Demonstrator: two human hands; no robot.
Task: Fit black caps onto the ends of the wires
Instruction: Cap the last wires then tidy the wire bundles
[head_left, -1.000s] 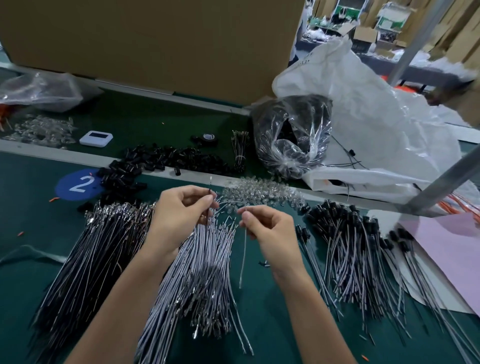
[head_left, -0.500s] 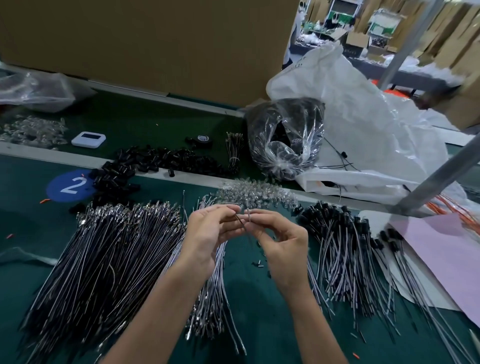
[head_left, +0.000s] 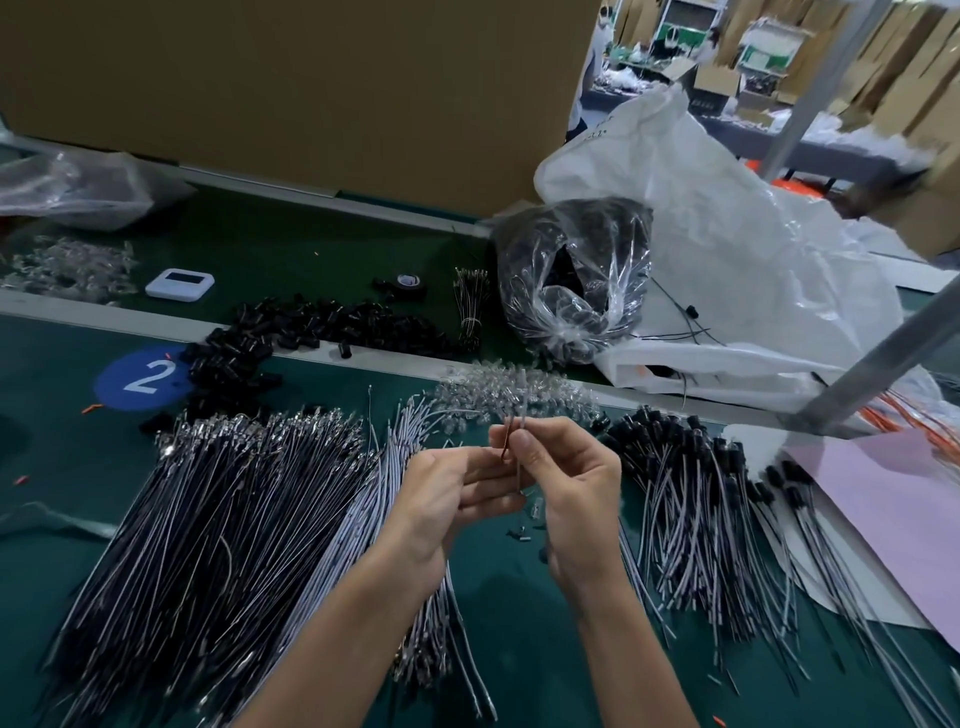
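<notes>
My left hand (head_left: 447, 493) and my right hand (head_left: 566, 488) meet above the green mat, fingertips together. Between them they pinch thin wires (head_left: 511, 441) that stand upright; what each finger holds is partly hidden. A big fan of uncapped dark wires (head_left: 208, 519) lies at the left, and a lighter bundle (head_left: 395, 467) runs under my left wrist. Wires with black caps fitted (head_left: 691, 467) lie at the right. Loose black caps (head_left: 311, 327) are heaped along the grey rail behind. A pile of clear parts (head_left: 514, 395) sits just beyond my fingers.
A clear bag of black parts (head_left: 571, 280) and a large white sack (head_left: 753, 270) stand at the back right. A white timer (head_left: 179, 284) and tape roll (head_left: 408, 280) lie behind the rail. Pink paper (head_left: 893, 519) covers the right edge; a cardboard wall (head_left: 291, 88) closes the back.
My hands came together from apart, drifted right and lifted slightly. The wire ends now stand upright between my fingertips.
</notes>
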